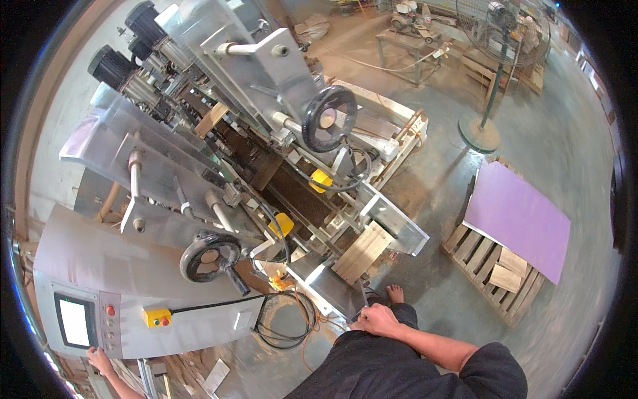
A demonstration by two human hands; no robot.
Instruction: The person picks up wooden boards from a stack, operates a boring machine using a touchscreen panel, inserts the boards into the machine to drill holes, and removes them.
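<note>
While left hand [101, 360] touches panel [80, 322] — right hand [377, 319] on machine [266, 199] | concrete floor [565, 153]

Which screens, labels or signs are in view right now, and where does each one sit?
Screen: small lit rectangle, pale with a dark frame, set in the grey control panel at lower left; the left hand touches the panel's lower edge just below it.
Button box: small yellow box right of the screen, with coloured buttons.
No packages or signs that I can make out.

Head view, downward (wide fisheye)
</note>
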